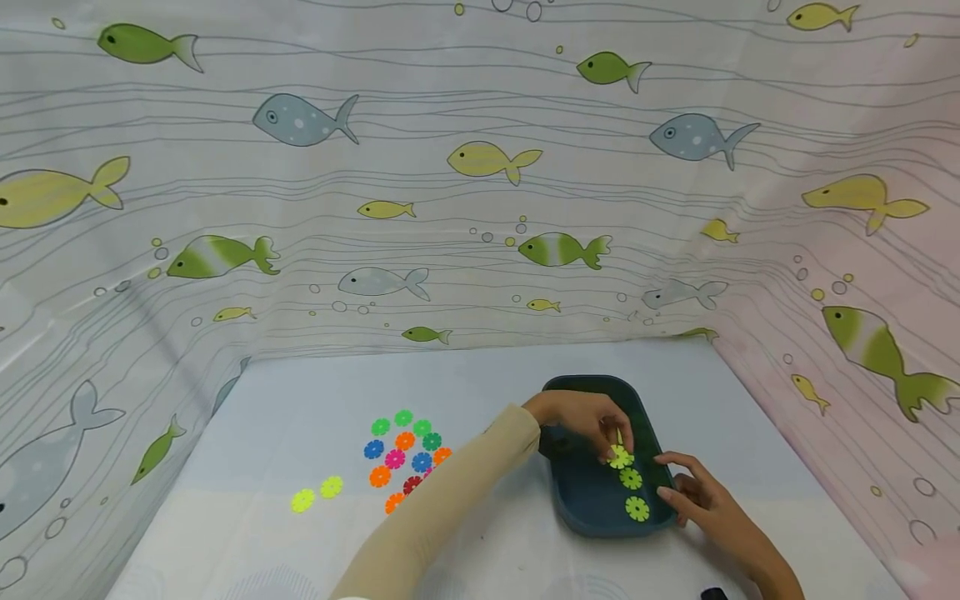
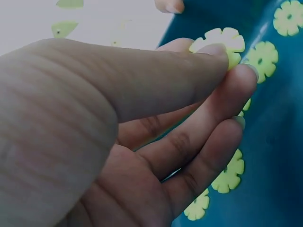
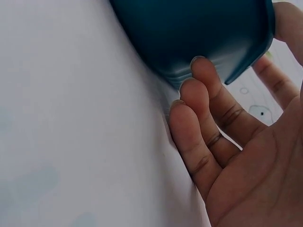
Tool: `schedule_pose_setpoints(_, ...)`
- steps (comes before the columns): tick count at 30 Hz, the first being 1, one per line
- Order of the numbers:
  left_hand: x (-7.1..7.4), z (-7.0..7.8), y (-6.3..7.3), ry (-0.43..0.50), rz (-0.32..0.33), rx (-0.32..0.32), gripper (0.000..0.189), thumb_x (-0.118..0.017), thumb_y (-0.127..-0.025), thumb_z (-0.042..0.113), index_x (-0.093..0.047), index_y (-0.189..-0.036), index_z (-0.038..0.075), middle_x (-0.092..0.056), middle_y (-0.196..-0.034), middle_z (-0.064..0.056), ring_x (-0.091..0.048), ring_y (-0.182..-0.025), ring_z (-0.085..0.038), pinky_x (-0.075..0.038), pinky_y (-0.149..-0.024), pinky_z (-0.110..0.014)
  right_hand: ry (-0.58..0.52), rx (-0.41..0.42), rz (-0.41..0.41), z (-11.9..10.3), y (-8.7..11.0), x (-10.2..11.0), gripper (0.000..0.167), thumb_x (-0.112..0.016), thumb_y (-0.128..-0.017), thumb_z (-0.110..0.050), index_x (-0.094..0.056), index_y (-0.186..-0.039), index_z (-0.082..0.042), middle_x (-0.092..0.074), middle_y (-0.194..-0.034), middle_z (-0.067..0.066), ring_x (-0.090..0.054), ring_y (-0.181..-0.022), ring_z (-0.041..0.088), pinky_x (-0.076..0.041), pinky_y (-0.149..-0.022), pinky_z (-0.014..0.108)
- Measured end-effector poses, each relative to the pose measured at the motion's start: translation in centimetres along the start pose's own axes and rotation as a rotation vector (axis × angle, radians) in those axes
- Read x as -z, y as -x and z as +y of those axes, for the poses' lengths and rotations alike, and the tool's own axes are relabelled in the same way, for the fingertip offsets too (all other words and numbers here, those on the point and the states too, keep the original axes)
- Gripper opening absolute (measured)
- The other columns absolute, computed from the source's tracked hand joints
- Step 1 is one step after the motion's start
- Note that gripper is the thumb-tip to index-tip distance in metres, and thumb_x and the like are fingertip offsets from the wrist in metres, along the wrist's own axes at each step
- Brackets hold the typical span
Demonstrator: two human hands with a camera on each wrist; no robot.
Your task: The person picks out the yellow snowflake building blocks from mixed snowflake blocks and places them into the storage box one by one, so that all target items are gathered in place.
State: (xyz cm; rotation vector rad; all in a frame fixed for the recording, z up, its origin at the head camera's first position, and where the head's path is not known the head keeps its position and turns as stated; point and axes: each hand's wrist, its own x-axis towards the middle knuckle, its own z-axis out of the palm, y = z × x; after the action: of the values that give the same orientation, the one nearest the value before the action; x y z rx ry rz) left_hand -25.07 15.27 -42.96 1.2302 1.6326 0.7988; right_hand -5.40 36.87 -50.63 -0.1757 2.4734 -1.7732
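Note:
Inside a dark teal plastic tray (image 1: 600,518), my left hand (image 1: 588,414) pinches a yellow flower-shaped disc (image 2: 229,40) between thumb and fingers. Several matching yellow discs (image 1: 637,509) lie on the tray floor below it; the left wrist view shows more of them beside and beneath the fingers. At the tray's right wall is my right hand (image 1: 708,506), gripping the rim with thumb and index finger. Its other fingers (image 3: 187,125) rest low against the outside of the wall, as the right wrist view shows.
Left of the tray, a cluster of green, blue, orange, pink and red flower discs (image 1: 395,459) lies on the white table (image 1: 300,417), partly behind my left sleeve (image 1: 450,500). Two yellow discs (image 1: 332,487) sit further left. A small black object (image 1: 714,593) shows at the bottom edge. Fish-patterned sheeting (image 1: 480,275) surrounds the table.

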Motion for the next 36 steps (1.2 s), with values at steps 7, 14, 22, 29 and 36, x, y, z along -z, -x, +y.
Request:
schedule_pose_setpoints(7, 0.1, -0.7, -0.2, -0.032, 0.018, 0.038, 0.022, -0.071, -0.092, -0.008, -0.071, -0.113, -0.002, -0.072, -0.096, -0.011, -0.072, -0.080, -0.022, -0.059, -0.075, -0.029, 0.008, -0.030, 0.004, 0.1, -0.1, 0.1, 0.050, -0.060, -0.105, -0.016, -0.038, -0.150, -0.010, -0.051, -0.077, 0.011, -0.059, -0.062, 0.029, -0.055, -0.065, 0.037)
schedule_pose_setpoints(14, 0.3, -1.4, -0.4, -0.075, 0.022, 0.044, 0.020, -0.072, -0.092, -0.007, -0.072, -0.110, -0.001, -0.073, -0.096, -0.010, -0.072, -0.079, -0.020, -0.058, -0.073, -0.027, -0.023, 0.026, -0.030, 0.1, -0.1, 0.1, 0.049, -0.057, -0.107, -0.010, -0.035, -0.150, -0.005, -0.051, -0.076, 0.012, -0.058, -0.062, 0.030, -0.055, -0.064, 0.038)
schedule_pose_setpoints(22, 0.2, -2.0, -0.7, -0.180, 0.040, 0.083, 0.018, -0.077, -0.089, -0.002, -0.074, -0.106, 0.003, -0.070, -0.091, -0.005, -0.070, -0.079, -0.014, -0.056, -0.074, -0.022, -0.010, -0.008, -0.013, -0.2, 0.0, 0.0, 0.051, -0.060, -0.106, -0.015, -0.036, -0.150, -0.008, -0.051, -0.078, 0.011, -0.059, -0.063, 0.029, -0.055, -0.065, 0.037)
schedule_pose_setpoints(29, 0.0, -2.2, -1.2, -0.369, 0.071, 0.094, 0.018, -0.082, -0.088, 0.006, -0.076, -0.104, 0.012, -0.070, -0.093, 0.006, -0.066, -0.083, -0.005, -0.053, -0.074, -0.017, -0.001, -0.048, 0.013, -0.3, 0.0, -0.1, 0.051, -0.061, -0.105, -0.016, -0.038, -0.149, -0.010, -0.051, -0.078, 0.009, -0.059, -0.063, 0.029, -0.055, -0.065, 0.037)
schedule_pose_setpoints(36, -0.3, -1.7, -1.3, -0.486, 0.093, 0.120, 0.019, -0.084, -0.087, 0.010, -0.075, -0.103, 0.016, -0.066, -0.100, 0.011, -0.061, -0.091, 0.000, -0.049, -0.078, -0.013, -0.006, -0.044, 0.009, -0.4, -0.1, -0.1, 0.051, -0.060, -0.105, -0.016, -0.037, -0.150, -0.009, -0.050, -0.078, 0.008, -0.059, -0.065, 0.031, -0.056, -0.065, 0.038)
